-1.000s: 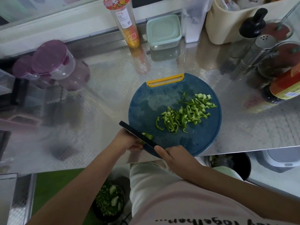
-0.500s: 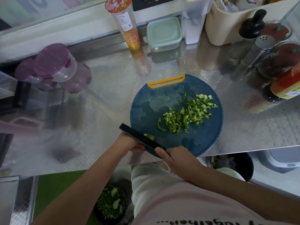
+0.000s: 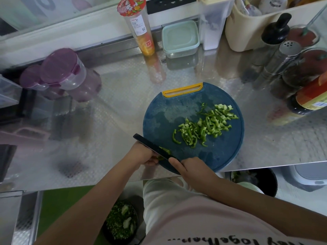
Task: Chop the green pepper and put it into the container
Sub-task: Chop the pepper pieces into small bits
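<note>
Purple-lidded jars (image 3: 62,69): being kept at the far left of the steel counter (image 3: 115,106), well apart from the board
Tall bottle (image 3: 139,29): being stood upright against the back wall, just beside the lidded container
Left hand (image 3: 142,154): being held at the board's near-left edge, fingers curled and pressed together, with the uncut pepper piece being pinned beneath the fingertips
Knife (image 3: 152,146): its dark blade is being laid slantwise against the left knuckles and over the pepper piece
Uncut pepper piece (image 3: 165,150): being shown only as green slivers on either side of the blade, between the left fingertips and the right hand; its full shape cannot be told
Cutting board (image 3: 168,121): round, blue, yellow-handled, being rested flat on the counter
Lidded container (image 3: 179,38): being kept closed under a mint lid at the back, well apart from both hands
Right hand (image 3: 193,169): being wrapped round the knife's handle, which is being hidden inside the grip, forefinger being stretched towards the blade's back
Chopped pepper strips (image 3: 203,128): being left in a loose band across the board's right half, apart from both hands
Metal shaker (image 3: 283,55): being stood among jars and bottles at the far right
</note>
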Motion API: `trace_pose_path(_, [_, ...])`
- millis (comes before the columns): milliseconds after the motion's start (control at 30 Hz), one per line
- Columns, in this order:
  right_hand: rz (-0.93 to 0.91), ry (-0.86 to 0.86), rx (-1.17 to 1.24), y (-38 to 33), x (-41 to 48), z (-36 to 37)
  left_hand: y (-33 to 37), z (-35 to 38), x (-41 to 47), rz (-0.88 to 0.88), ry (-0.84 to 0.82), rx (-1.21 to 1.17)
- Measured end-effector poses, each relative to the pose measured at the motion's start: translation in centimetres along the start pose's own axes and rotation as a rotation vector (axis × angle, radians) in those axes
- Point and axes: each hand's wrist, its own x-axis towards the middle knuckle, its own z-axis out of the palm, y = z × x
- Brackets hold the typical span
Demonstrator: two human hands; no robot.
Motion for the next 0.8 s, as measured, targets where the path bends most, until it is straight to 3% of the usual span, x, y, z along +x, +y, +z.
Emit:
trace_pose_path(333, [0.019,-0.010,0.008,-0.3,1.0,-0.5,-0.7,-0.3,0.7,0.131,0.095,0.093])
trace_pose_path(500, [0.068,-0.131,0.059,-0.6,1.4,-0.8,-0.6,-0.5,1.2,0.136,0.110,0.161])
trace_pose_path(600, [0.118,-0.136,0.087,-1.0,1.8,-0.8,-0.7,-0.3,1.3,0.123,0.132,0.201])
trace_pose_path(700, [0.268,-0.085,0.304,-1.5,2.6,-0.8,-0.8,0.0,1.3,0.122,0.163,0.216])
trace_pose_path(800, [0.305,-0.123,0.266,-2.4,3.0,-1.4,-0.8,0.1,1.1,0.121,0.162,0.183])
